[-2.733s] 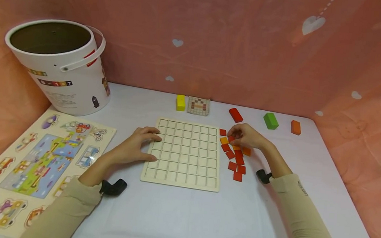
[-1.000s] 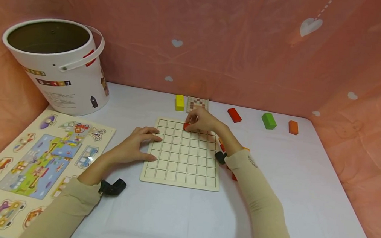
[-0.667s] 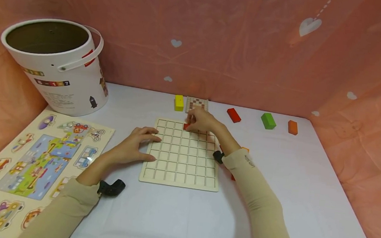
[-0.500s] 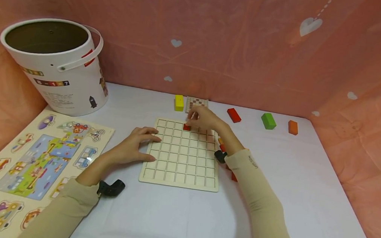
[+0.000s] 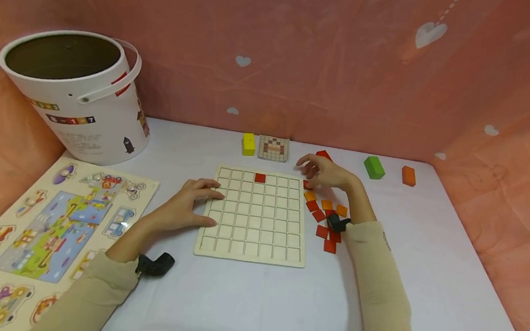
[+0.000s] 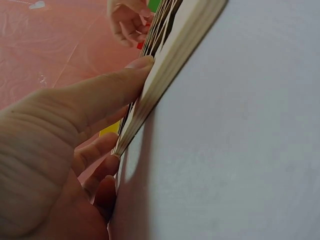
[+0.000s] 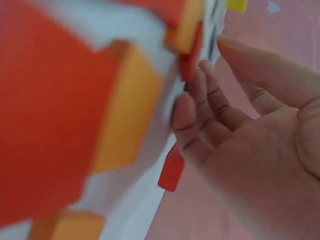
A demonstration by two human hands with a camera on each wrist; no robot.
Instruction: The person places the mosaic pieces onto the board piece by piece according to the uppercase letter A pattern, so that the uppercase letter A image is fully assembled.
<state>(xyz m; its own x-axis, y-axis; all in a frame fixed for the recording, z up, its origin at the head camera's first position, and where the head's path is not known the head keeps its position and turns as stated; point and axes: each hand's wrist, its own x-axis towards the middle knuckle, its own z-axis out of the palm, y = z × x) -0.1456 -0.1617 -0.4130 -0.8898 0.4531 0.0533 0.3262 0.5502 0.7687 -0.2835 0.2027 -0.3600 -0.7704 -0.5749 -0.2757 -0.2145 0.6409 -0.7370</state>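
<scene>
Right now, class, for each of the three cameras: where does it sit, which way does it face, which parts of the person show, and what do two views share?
Head: above the table, facing forward and down at the grid board; both forearms, left hand and right hand show.
Left wrist: low by the table, facing along the board's edge; the thumb and fingers rest on it.
Right wrist: close under the palm, facing blurred red and orange tiles; curled fingers show.
Shared: head and left wrist both show the board and the right hand.

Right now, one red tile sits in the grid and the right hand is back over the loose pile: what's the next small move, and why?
Probably lower the right hand and pinch the nearest red tile: it holds nothing, the grid board has one filled cell, and the left hand steadies it.
</scene>
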